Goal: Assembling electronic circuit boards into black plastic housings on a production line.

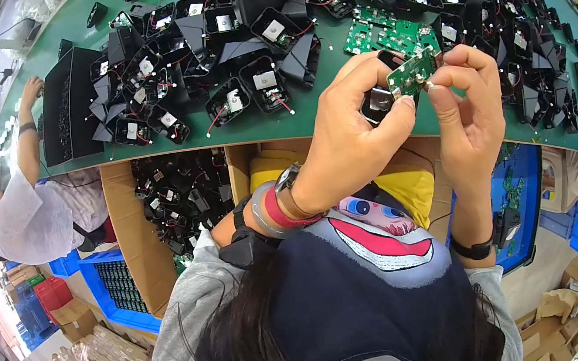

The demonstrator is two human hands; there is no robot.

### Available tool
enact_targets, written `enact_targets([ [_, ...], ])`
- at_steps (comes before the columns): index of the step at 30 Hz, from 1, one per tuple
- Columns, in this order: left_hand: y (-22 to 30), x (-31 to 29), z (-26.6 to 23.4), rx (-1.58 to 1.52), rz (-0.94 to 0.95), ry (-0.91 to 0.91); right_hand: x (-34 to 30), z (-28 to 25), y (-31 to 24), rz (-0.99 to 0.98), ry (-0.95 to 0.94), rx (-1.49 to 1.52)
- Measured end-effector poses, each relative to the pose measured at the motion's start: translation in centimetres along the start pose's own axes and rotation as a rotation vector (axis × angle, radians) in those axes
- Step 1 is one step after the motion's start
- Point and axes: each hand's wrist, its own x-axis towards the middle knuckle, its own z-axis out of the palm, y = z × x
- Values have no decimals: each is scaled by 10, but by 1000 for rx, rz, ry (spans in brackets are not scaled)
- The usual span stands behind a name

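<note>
My left hand (349, 121) is closed, thumb and fingers gripping a small green circuit board (409, 76) above the table's near edge. A black plastic housing (377, 103) shows behind the thumb, in or against the same hand. At the board's right edge my right hand (469, 97) is closed, its thumb and forefinger pinching a small white plug (429, 85). Whether the plug sits in the board cannot be made out. Just beyond my hands lies a batch of green circuit boards (377, 30) on the table.
The green table (186, 140) carries many black housings (274, 29) with red and black wires. A black bin (69, 109) stands left. Below are a cardboard box (132, 237) of black parts and a blue tray (528, 178). A co-worker (32, 211) is at the left.
</note>
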Motion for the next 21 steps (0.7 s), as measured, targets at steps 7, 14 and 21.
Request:
enact_targets([
  [7,-10,2,0,209,238,19,6,-4,-8,-16,-90,-227],
  [14,-6,-1,0,352,273,22,9,-7,-11,-35,-135,-280],
  [21,-10,-2,0,581,391,3,15,-10,-14,-3,-261,-352],
])
